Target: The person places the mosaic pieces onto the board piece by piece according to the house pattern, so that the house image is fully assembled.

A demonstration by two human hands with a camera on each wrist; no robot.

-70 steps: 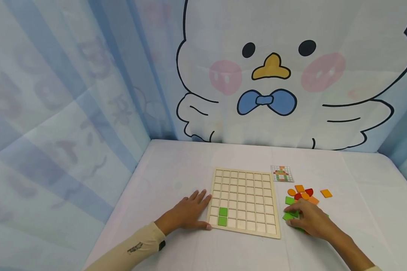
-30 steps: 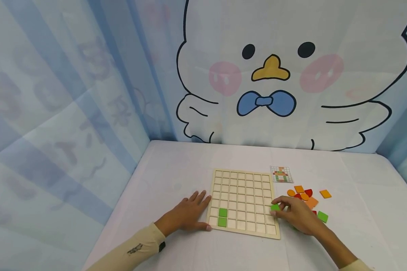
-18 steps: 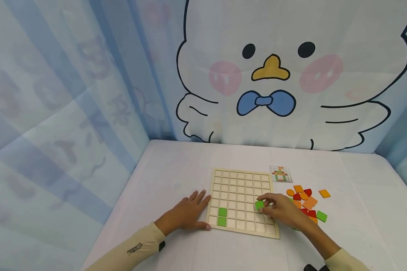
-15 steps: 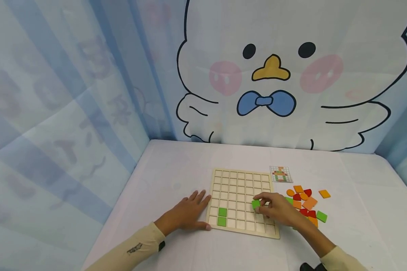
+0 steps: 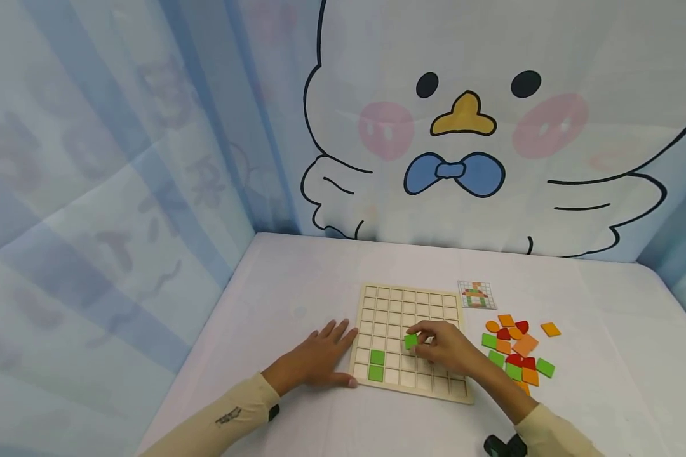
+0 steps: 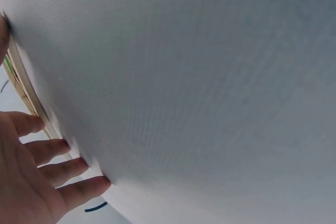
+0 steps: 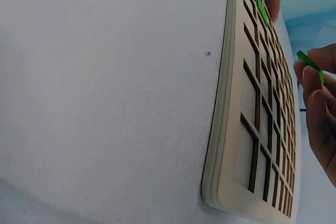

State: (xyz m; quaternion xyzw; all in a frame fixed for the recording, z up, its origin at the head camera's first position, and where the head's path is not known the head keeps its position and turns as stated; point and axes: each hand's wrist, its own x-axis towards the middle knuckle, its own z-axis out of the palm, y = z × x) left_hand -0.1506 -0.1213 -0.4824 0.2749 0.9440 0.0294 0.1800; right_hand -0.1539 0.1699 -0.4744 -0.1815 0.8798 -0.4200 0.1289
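Note:
My right hand [image 5: 443,346] pinches a green square tile [image 5: 411,341] above the middle of a wooden grid board [image 5: 467,381]. The right wrist view has the tile [image 7: 308,60] between thumb and fingers, raised off the board [image 7: 226,177]. Two green tiles [image 5: 376,365] fill neighbouring cells, one above the other, near the board's lower left. With fingers spread, my left hand [image 5: 317,358] rests flat against the board's left edge. The left wrist view has its straight fingertips [image 6: 79,167] along the edge and the white tabletop.
A pattern card [image 5: 477,295] lies by the board's upper right corner. Several loose green, orange and red tiles [image 5: 524,345] are scattered right of the board, one orange tile [image 5: 551,329] apart from them. A patterned curtain [image 5: 469,209] hangs behind the table [image 5: 297,273].
My right hand has picked a green tile from the loose pile and carried it left over the board. My left hand has stayed at the board's edge.

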